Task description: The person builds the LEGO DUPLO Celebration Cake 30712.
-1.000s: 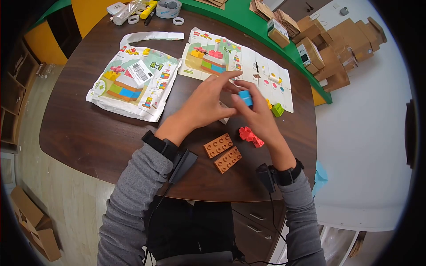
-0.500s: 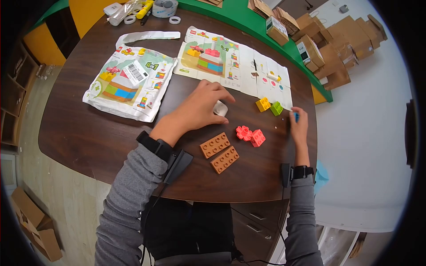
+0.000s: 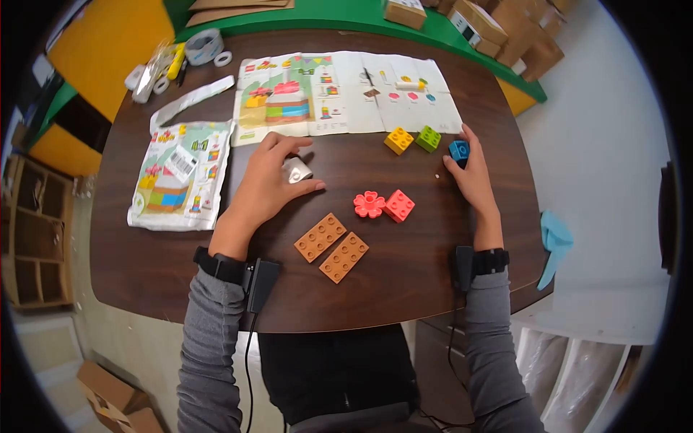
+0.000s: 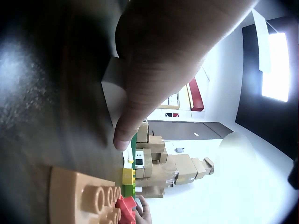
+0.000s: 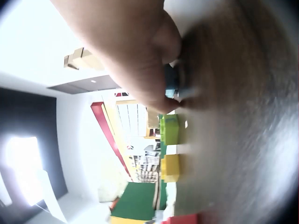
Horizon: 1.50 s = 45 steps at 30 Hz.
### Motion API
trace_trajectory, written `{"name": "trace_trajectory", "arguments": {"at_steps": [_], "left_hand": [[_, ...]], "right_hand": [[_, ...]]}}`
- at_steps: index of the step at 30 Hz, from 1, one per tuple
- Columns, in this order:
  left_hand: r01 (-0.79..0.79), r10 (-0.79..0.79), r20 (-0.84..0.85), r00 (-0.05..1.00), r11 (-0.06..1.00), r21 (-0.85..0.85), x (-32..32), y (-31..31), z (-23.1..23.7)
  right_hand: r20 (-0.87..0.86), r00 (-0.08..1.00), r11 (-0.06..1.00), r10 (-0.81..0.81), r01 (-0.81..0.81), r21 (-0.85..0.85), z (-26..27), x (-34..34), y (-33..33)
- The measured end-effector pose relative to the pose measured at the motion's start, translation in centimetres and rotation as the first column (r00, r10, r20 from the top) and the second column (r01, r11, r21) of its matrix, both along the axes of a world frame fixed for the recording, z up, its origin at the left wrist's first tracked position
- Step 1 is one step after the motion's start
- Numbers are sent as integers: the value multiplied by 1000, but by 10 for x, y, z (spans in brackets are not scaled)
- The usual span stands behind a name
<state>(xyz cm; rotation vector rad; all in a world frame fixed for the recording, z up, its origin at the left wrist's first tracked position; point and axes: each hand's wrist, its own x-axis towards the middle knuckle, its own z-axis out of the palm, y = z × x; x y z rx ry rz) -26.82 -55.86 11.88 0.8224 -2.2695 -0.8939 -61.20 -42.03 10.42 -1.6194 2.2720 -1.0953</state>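
Observation:
In the head view, my left hand [image 3: 263, 184] curves loosely around a white brick [image 3: 297, 170], thumb and fingers spread apart. My right hand [image 3: 476, 177] holds a blue brick [image 3: 459, 151] between thumb and fingers at the table's right side. A yellow brick [image 3: 398, 141] and a green brick [image 3: 428, 138] sit left of it. Between the hands lie a red flower piece [image 3: 369, 204] and a red brick [image 3: 399, 206]. Nearer me are two brown bricks [image 3: 320, 237], [image 3: 344, 257] side by side. In the left wrist view, my thumb partly hides the white brick [image 4: 113, 93].
An unfolded printed sheet [image 3: 354, 94] lies across the back of the table, with a printed bag [image 3: 180, 177] at the left. Tape rolls [image 3: 204, 47] and markers stand at the back left. Cardboard boxes [image 3: 476, 25] are on the green ledge behind.
My right hand has carried the blue brick away from my left hand to the right side. My left hand has lowered around the white brick. The head view has shifted.

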Motion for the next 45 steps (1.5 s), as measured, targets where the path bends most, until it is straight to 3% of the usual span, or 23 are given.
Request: {"name": "trace_trajectory", "arguments": {"at_steps": [3,5,6,7,9,15,17,20,25,26,30,33,35,36,40,42,44,45], "left_hand": [[34,-32,38,999,997,-63,-1,-2,-5],[16,-14,-43,999,998,66,-2,-9,-13],[24,-20,-59,998,997,73,-3,-9,-14],[51,-50,-22,999,997,53,-4,-9,-14],[13,-16,61,998,999,51,-9,-5,-10],[63,-39,230,972,993,-100,-45,-4,13],[90,-53,283,958,989,-120,-56,-4,21],[171,-64,357,932,945,-278,-76,-1,32],[305,-224,282,933,907,-289,-136,15,39],[347,-239,333,912,882,-318,-148,20,40],[424,-295,411,863,865,-269,-179,30,24],[405,-254,456,853,873,-272,-180,40,18],[406,-248,494,834,881,-244,-172,47,24],[385,-217,536,816,895,-224,-167,51,28],[375,-186,611,770,906,-196,-136,51,29],[360,-183,604,776,914,-185,-117,58,30],[364,-147,740,656,921,-139,-101,73,40],[365,-148,742,653,921,-137,-95,78,39]], "right_hand": [[22,999,995,-42,44,-95,0,5,-9],[69,992,981,-109,118,-156,-11,6,-7],[-8,983,963,-185,180,-200,-15,8,-8],[-82,961,940,-266,240,-241,-18,10,-9],[-51,949,910,-311,282,-305,-17,13,-9],[164,965,902,-206,252,-351,-15,13,-17],[175,964,877,-199,255,-407,-14,15,-19],[208,963,836,-172,254,-486,-9,17,-20],[181,948,747,-261,317,-585,-6,18,-24],[163,940,714,-299,334,-615,-6,18,-25],[123,915,695,-385,375,-614,1,16,-21],[38,932,756,-361,317,-573,1,17,-20],[-103,924,830,-368,276,-485,-4,19,-21],[-108,933,891,-344,288,-350,-5,18,-19],[-195,877,897,-439,414,-157,-14,18,-15],[-213,864,886,-457,420,-195,-19,18,-16],[-229,847,872,-480,431,-232,-23,18,-18],[-227,845,866,-485,427,-260,-23,17,-19]]}}
